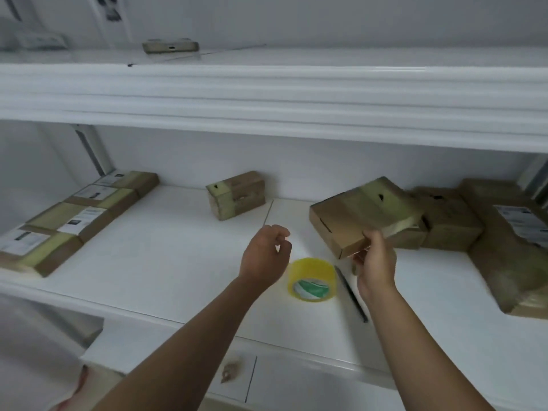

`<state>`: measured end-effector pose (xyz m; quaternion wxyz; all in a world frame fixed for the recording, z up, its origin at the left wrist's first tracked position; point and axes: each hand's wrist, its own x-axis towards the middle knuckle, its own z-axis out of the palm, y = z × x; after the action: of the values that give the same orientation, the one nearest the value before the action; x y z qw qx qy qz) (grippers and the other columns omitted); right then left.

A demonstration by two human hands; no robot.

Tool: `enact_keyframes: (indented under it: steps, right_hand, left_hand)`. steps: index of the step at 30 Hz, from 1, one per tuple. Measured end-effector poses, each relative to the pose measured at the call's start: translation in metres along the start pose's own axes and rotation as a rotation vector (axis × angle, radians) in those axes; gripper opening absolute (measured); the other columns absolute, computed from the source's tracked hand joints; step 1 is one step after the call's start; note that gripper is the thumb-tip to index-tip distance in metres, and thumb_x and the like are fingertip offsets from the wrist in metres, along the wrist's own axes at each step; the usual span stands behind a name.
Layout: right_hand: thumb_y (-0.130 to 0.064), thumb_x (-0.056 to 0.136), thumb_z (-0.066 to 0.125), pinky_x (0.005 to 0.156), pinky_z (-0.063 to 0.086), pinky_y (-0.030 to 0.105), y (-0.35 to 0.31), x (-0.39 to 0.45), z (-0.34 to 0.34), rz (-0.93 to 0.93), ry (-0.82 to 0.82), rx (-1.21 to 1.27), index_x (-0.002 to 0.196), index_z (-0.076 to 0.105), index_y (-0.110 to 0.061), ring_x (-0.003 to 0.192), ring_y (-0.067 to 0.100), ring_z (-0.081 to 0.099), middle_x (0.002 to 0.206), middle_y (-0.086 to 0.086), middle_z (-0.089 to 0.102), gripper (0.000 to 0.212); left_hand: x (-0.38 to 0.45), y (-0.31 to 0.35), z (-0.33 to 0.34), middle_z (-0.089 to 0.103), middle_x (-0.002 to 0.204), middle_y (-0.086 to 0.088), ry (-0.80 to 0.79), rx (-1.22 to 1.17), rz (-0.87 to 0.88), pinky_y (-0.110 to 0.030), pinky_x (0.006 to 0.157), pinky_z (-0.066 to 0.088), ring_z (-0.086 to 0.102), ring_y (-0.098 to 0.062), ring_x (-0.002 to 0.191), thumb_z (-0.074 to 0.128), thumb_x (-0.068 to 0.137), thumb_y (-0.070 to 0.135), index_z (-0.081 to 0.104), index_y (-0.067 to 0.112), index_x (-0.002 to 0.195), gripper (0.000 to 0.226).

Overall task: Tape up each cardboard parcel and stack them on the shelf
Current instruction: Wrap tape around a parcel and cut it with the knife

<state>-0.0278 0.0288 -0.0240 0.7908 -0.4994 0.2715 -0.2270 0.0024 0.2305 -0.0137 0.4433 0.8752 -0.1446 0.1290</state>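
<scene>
Presently, both forearms reach forward over the white shelf (pixel 166 262). The right hand (pixel 375 264) is raised with the wrist cocked back, fingers and thumb pinching the near corner of a flat cardboard parcel (pixel 360 216), which is held tilted above the shelf surface (a band of yellowish tape crosses its far end). The left hand (pixel 265 255) hangs just left of it, fingers loosely curled, holding nothing; the hands are near but apart. A yellow tape roll (pixel 311 278) stands on the shelf between the wrists, with a dark pen-like tool (pixel 351 293) lying just to its right. A row of taped parcels (pixel 74 218) lies at the left, one small parcel (pixel 235 194) stands near the back wall, and further parcels (pixel 450 221) sit piled at the right.
</scene>
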Motion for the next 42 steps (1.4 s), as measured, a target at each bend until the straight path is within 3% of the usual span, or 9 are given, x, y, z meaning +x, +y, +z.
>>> enact_keyframes:
  steps: [6,13,18,25,29,32,35,37,42]
  right_hand:
    - [-0.023,0.091,0.056,0.074,0.052,0.037,0.033,-0.049,0.066,-0.006,-0.253,-0.296,0.090,0.069,-0.015,0.084,0.022,0.065,0.091,0.007,0.070,0.016]
    - [-0.031,0.086,0.052,0.090,0.052,0.046,0.094,-0.096,0.105,0.064,-0.547,-0.595,0.095,0.075,-0.016,0.100,0.031,0.068,0.096,0.006,0.075,0.028]
    - [-0.025,0.098,0.040,0.078,0.048,0.034,0.135,-0.108,0.111,0.081,-0.607,-0.893,0.093,0.070,-0.013,0.091,0.025,0.067,0.092,0.004,0.072,0.033]
    - [-0.027,0.105,0.034,0.085,0.042,0.029,0.149,-0.116,0.114,-0.028,-0.641,-1.161,0.118,0.064,-0.012,0.100,0.018,0.057,0.113,0.002,0.065,0.036]
    - [-0.023,0.105,0.035,0.077,0.043,0.026,0.146,-0.110,0.115,-0.019,-0.679,-1.128,0.116,0.069,-0.013,0.099,0.020,0.062,0.111,0.003,0.068,0.037]
    - [-0.013,0.102,0.039,0.073,0.047,0.025,0.140,-0.097,0.116,-0.008,-0.723,-1.106,0.104,0.074,-0.007,0.095,0.027,0.067,0.102,0.010,0.072,0.036]
    - [-0.012,0.102,0.037,0.079,0.043,0.026,0.133,-0.086,0.119,-0.032,-0.811,-1.235,0.107,0.072,-0.010,0.104,0.022,0.063,0.109,0.003,0.069,0.036]
    - [-0.011,0.102,0.036,0.079,0.038,0.023,0.133,-0.078,0.123,-0.092,-0.811,-1.307,0.114,0.071,-0.015,0.112,0.021,0.060,0.117,0.001,0.066,0.037]
    - [-0.028,0.100,0.039,0.101,0.039,0.035,0.140,-0.077,0.135,-0.437,-0.750,-1.552,0.135,0.053,-0.026,0.122,0.024,0.052,0.133,0.002,0.057,0.038]
  left_hand:
    - [0.016,-0.043,-0.074,0.060,0.117,-0.002,0.068,-0.109,-0.239,-0.025,0.086,0.041,0.055,-0.013,0.095,0.051,0.098,0.017,0.059,0.013,0.128,0.031]
    - [0.003,-0.112,-0.121,0.056,0.132,-0.002,-0.141,-0.348,-0.574,-0.047,0.105,0.047,0.057,-0.026,0.118,0.052,0.097,0.051,0.043,0.029,0.145,0.054]
    - [-0.022,-0.147,-0.117,0.059,0.130,-0.009,-0.244,-0.103,-0.531,-0.042,0.097,0.049,0.058,-0.028,0.115,0.049,0.100,0.033,0.040,0.024,0.148,0.050]
    - [-0.030,-0.168,-0.100,0.042,0.127,-0.014,-0.406,0.274,-0.465,-0.043,0.097,0.042,0.052,-0.038,0.117,0.048,0.098,0.037,0.027,0.032,0.152,0.057]
    - [-0.023,-0.175,-0.100,0.025,0.156,-0.010,-0.303,0.455,-0.222,-0.048,0.114,0.028,0.022,-0.035,0.145,0.058,0.088,0.045,0.023,0.032,0.156,0.078]
    - [-0.006,-0.192,-0.101,0.003,0.167,0.003,-0.432,0.427,-0.105,-0.050,0.121,0.014,0.000,-0.027,0.154,0.060,0.089,0.051,0.011,0.045,0.155,0.082]
    - [0.007,-0.201,-0.111,0.025,0.163,0.005,-0.573,0.344,-0.150,-0.042,0.118,0.026,0.022,-0.022,0.150,0.054,0.092,0.045,0.017,0.056,0.147,0.067]
    - [0.009,-0.201,-0.119,0.044,0.150,-0.002,-0.599,0.396,-0.221,-0.041,0.110,0.036,0.041,-0.028,0.138,0.045,0.085,0.057,0.033,0.045,0.151,0.068]
    - [0.004,-0.200,-0.125,0.058,0.118,-0.005,-0.454,0.529,-0.306,-0.038,0.094,0.047,0.057,-0.027,0.112,0.048,0.093,0.059,0.047,0.032,0.138,0.052]
